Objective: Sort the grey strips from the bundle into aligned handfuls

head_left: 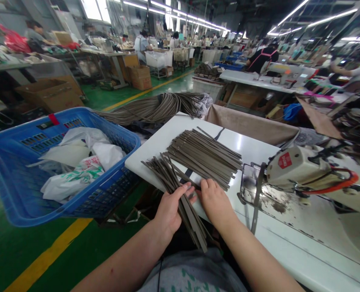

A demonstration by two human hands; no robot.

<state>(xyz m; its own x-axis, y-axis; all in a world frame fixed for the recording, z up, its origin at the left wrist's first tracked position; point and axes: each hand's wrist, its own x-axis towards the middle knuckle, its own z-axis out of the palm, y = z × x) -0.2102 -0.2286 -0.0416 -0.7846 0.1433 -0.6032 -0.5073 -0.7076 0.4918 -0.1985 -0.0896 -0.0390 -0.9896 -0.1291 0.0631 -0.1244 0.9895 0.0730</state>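
My left hand (169,211) is wrapped round a loose bundle of grey-brown flat strips (189,217). The bundle slants across the near edge of the white table, one end fanned out over the top and the other hanging toward my lap. My right hand (215,201) is close beside it, fingers curled at the end of a single strip (180,173) that lies along the table; the fingertips are partly hidden. Just beyond my hands, a wide pile of similar strips (205,154) is spread side by side on the white tabletop (155,152).
A sewing machine (307,170) stands at the right, with a strip (258,198) draped at its plate. To the left is a blue basket (106,174) holding plastic bags (82,172). Behind the table lies a long coil of strips (155,107). Other people work at farther tables.
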